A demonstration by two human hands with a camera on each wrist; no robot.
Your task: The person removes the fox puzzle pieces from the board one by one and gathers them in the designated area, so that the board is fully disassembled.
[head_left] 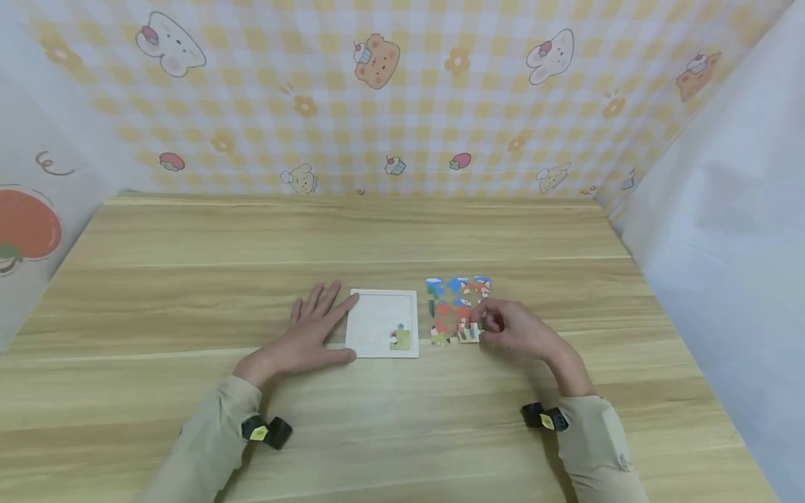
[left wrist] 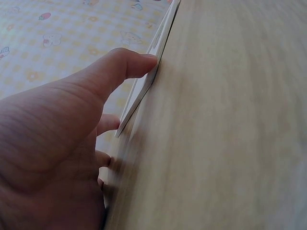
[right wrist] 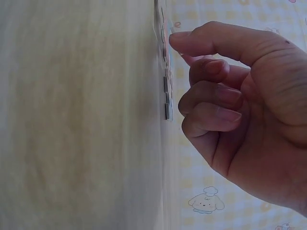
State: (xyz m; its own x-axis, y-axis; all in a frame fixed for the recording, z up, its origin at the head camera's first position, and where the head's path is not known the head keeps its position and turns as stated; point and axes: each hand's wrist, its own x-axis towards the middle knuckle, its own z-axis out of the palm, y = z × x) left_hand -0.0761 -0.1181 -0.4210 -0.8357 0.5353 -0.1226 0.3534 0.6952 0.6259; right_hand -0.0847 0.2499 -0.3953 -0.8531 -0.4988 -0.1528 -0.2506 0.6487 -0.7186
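Note:
My left hand (head_left: 308,335) lies spread at the left side of a white square puzzle tray (head_left: 372,325); its thumb (left wrist: 141,64) and index fingertip touch the tray's edge. One green jigsaw piece (head_left: 400,340) sits in the tray's lower right corner. To the right of the tray, my right hand (head_left: 512,327) pinches a pale-bottomed jigsaw piece (head_left: 468,335) at the lower right of a group of loose pieces, thumb and index at its right side. The other fingers (right wrist: 211,117) of that hand are curled in.
Several colourful jigsaw pieces (head_left: 442,311) with a fox picture (head_left: 476,290) lie close together on the wood-grain table (head_left: 377,426). A yellow checked cloth (head_left: 409,105) hangs behind the table, and a white cloth (head_left: 711,279) hangs along its right side.

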